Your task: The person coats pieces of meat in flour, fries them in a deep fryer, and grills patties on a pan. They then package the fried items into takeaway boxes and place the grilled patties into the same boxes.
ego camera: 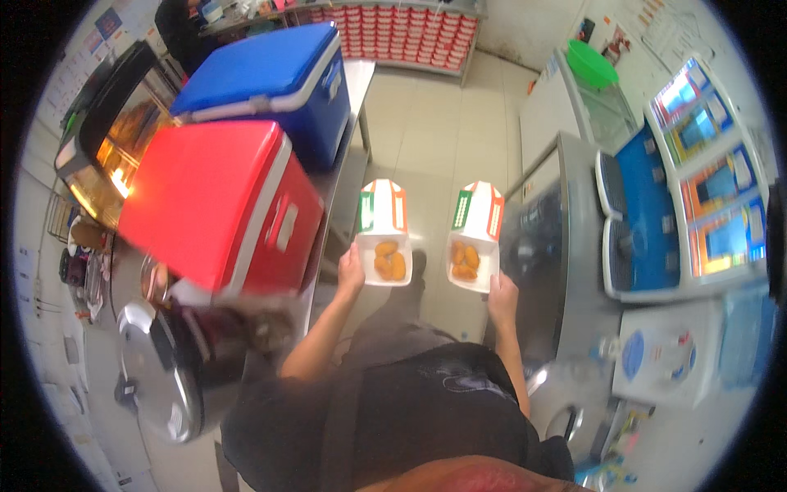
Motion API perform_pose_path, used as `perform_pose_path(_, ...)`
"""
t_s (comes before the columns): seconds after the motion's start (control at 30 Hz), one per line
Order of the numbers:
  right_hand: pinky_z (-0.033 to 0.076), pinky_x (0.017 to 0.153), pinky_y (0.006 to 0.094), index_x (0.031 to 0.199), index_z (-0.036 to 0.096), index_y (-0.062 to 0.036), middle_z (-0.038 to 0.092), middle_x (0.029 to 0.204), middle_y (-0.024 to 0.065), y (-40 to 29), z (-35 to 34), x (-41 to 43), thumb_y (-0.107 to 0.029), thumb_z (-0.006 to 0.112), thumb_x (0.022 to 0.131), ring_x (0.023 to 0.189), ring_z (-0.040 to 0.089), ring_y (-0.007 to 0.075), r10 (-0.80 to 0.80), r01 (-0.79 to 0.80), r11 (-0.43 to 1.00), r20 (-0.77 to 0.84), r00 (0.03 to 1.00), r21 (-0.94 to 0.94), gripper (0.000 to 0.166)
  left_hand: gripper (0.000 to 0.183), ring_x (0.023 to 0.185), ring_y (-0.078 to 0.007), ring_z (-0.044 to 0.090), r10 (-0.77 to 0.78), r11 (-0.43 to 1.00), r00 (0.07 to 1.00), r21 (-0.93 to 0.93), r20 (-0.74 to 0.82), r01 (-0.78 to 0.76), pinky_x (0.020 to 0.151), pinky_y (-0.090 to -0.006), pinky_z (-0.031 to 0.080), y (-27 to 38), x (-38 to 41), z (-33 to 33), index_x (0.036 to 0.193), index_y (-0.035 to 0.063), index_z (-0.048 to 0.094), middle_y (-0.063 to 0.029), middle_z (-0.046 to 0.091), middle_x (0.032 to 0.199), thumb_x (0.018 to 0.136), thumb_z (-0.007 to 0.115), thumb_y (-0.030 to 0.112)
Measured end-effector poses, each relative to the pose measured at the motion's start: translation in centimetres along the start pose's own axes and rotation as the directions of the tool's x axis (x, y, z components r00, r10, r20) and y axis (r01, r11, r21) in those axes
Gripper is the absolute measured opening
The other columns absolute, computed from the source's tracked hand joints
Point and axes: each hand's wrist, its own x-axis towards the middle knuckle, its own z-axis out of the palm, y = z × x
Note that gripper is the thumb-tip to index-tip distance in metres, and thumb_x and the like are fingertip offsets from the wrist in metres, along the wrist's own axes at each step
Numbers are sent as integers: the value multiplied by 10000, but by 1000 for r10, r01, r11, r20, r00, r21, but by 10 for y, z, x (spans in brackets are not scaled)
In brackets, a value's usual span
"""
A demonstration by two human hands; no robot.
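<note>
My left hand (351, 269) grips the side of an open paperboard food box (382, 215), its lid raised away from me. Several browned, fried pieces of food (398, 265) lie in its tray. On the right, my right hand (503, 291) holds a second box (478, 215) of the same kind by its near right corner. This one also contains several fried pieces (471, 257). Both boxes have white lids with green and orange printed panels. They are held level and apart, above the tiled floor.
Left of me, a red cooler box (203, 197) and a blue one (264, 67) stand on a metal table, beside a lit glass warmer (132, 135). A large lidded pot (163, 375) is nearer. To my right are a steel counter (578, 227) and a drinks dispenser (707, 184). A person (175, 34) is far left.
</note>
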Motion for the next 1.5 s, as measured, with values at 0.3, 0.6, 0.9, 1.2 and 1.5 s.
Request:
perform_pose_path(0.3,429,668,420,894,574,69,562,747,252,19,56,281,-110,456,853,702,571,373,17,-13,998,65,998,-68,219,496,958,-321,580,70,991,989,120,-128,-55,830,-380,415,83,281,161,1060,-23,576,-208,618,982,939,302,371)
perform_pose_path(0.6,430,618,426,916,572,64,551,734,233,40,79,544,-126,417,859,651,564,342,143,-142,990,104,984,-14,252,493,916,-281,592,20,986,972,167,-233,20,803,-363,426,106,516,273,1026,-25,591,-190,626,948,932,325,379)
perform_pose_path(0.9,469,600,394,1088,548,27,576,759,213,-29,164,886,-132,395,871,646,589,307,-86,127,988,369,925,-87,309,494,906,-222,575,-193,973,822,-212,-535,90,823,-330,415,171,675,279,1059,-47,576,-155,622,959,947,306,350)
perform_pose_path(1.2,457,488,307,1064,571,34,600,706,137,-162,306,1080,-127,407,902,558,584,184,-222,310,950,638,737,-27,281,513,1041,-304,517,-138,990,482,-101,-865,103,899,-340,371,213,800,229,1238,-12,371,-236,548,1087,936,323,401)
perform_pose_path(1.5,475,561,359,1021,576,42,605,736,176,-248,523,1186,-110,432,891,571,584,245,-666,923,357,732,145,142,247,471,1135,-294,443,-285,958,184,-288,-940,13,950,-367,332,230,956,101,1235,-6,372,-204,459,1212,933,335,354)
